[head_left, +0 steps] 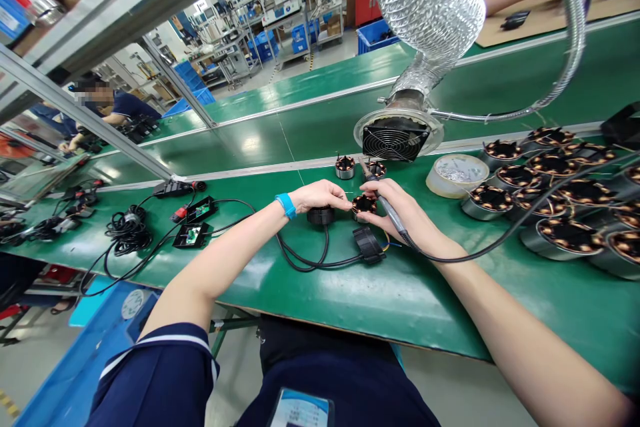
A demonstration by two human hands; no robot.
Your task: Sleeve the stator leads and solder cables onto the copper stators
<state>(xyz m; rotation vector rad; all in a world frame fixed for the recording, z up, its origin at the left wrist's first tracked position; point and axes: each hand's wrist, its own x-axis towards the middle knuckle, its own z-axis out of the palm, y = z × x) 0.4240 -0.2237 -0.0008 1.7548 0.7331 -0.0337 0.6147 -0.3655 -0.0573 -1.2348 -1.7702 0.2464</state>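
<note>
Copper-coloured in the ring of coils and black between them, on a small motor stator (364, 207) at the middle of the green workbench (295, 290), between both hands. Looks round and low, with fingers hiding part of the rim. Matches in colouring two small stators (345, 167) just behind, and falls far short in size of the large stators (560, 238) crowded on the right, with silvery outer walls. Steadied at the side by fingertips of the right hand (406, 208), also wrapped around a soldering iron (393, 217). Pinched narrow, in the left hand (325, 195): a thin wire (289, 147) coming down from above. Just below, near the left fingertips, a black round part (321, 215), cabled to a black cap (369, 245) with coloured leads. Overhead, beyond the stator, a fume-extraction fan (395, 140).
</note>
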